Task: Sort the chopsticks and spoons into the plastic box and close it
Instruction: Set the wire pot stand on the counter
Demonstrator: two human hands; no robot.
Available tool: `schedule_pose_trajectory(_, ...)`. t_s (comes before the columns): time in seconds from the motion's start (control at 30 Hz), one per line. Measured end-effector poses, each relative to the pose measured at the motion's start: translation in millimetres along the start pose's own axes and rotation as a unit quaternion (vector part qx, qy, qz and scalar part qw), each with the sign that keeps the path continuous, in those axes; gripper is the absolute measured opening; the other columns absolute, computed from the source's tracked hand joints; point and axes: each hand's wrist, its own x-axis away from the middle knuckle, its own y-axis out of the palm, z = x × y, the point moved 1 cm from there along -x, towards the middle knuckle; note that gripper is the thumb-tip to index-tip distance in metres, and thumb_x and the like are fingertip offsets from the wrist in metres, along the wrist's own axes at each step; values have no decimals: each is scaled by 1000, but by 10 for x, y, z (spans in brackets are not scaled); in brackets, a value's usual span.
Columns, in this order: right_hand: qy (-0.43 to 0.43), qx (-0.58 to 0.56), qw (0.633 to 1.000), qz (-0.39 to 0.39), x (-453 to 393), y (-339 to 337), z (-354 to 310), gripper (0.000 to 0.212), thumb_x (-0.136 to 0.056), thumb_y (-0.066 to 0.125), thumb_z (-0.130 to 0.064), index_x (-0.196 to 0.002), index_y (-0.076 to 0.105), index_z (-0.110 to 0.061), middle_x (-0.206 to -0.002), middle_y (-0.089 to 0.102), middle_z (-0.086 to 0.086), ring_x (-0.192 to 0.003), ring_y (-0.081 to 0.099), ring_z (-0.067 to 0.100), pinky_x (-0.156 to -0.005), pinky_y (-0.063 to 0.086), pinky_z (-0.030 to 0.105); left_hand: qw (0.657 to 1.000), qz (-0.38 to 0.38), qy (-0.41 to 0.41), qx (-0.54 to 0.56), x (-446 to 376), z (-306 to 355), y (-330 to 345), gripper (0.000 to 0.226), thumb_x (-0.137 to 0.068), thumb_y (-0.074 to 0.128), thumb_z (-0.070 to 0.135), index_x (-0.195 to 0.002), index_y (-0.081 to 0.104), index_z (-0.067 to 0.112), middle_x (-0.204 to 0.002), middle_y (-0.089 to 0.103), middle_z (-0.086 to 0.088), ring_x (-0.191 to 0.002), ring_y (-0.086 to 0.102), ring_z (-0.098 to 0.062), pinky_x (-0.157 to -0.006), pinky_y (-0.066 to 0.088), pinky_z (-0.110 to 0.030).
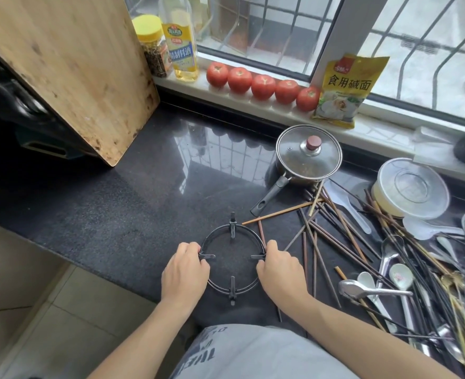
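A round black metal pot stand [232, 236] lies on the dark counter near its front edge. My left hand [185, 272] grips its left rim and my right hand [277, 270] grips its right rim. To the right, several brown and black chopsticks [332, 236] lie scattered in a loose pile. Further right, metal spoons [362, 289] and white ceramic and plastic spoons [400, 274] are mixed in with more chopsticks. No plastic box for the cutlery is in view.
A small lidded saucepan [308, 154] stands behind the chopsticks, and a lidded plastic bowl [411, 187] sits at the right. A wooden cutting board [70, 64] leans at the back left. Tomatoes [262, 86], a jar, an oil bottle and a yellow packet [346, 86] line the window sill.
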Motion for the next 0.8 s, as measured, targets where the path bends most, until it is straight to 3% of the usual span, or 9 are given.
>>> schedule_pose_trajectory(0.33,-10,4,1000,1,2,18,44,15,-95,47,-26,-95,34,-18,-90,68,8,-82,63,36,-63,43,39,1000,6,26,6,-26,-40,22,18,-98,58,27,-114,63,20,-116,58,-1,-98,65,-28,-79,52,-40)
schedule_pose_trajectory(0.6,-21,25,999,3,5,-34,18,15,-99,48,-30,-98,38,-19,-94,68,6,-82,61,32,-63,41,38,998,7,9,58,-8,-71,23,14,-98,61,23,-110,64,18,-115,55,2,-88,64,-27,-73,44,-35)
schedule_pose_trajectory(0.7,-16,25,1000,0,1,-46,7,14,-100,48,-30,-99,38,-20,-95,68,6,-76,53,31,-62,39,37,997,-6,-2,79,-16,-88,44,18,-98,60,22,-115,64,19,-114,56,2,-90,64,-24,-77,50,-38)
schedule_pose_trajectory(0.8,-16,29,999,-9,-8,-53,4,17,-100,49,-33,-100,38,-20,-98,69,7,-86,61,33,-63,38,37,992,-31,-23,119,-66,-112,78,26,-97,62,22,-122,64,20,-112,57,2,-94,63,-21,-82,52,-38)
